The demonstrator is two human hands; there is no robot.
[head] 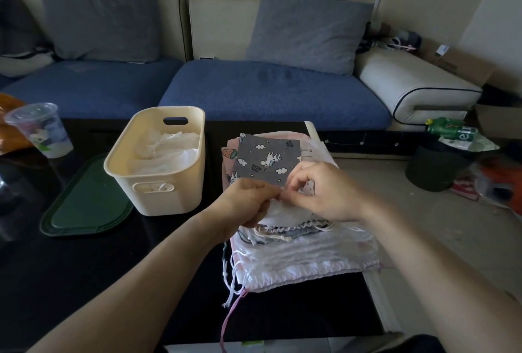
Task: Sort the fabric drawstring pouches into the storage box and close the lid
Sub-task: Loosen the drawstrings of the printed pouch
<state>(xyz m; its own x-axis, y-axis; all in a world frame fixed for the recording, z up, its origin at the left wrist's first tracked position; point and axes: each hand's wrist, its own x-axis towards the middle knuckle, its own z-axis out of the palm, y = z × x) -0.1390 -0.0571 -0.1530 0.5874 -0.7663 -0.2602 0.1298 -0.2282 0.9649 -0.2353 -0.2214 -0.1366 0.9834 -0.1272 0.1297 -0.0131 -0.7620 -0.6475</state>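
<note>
Over the pouch pile [305,253], left hand [248,200] and right hand [324,191] pinch a white pouch [278,212]

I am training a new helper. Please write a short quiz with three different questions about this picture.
1. True or false: the green lid is on the storage box.
2. Which pouch lies on top at the far side of the pile: (a) grey unicorn pouch, (b) plain red pouch?
3. Fill in: both hands, left hand and right hand, pinch a ____ pouch.

Key: 1 false; 2 a; 3 white.
</note>
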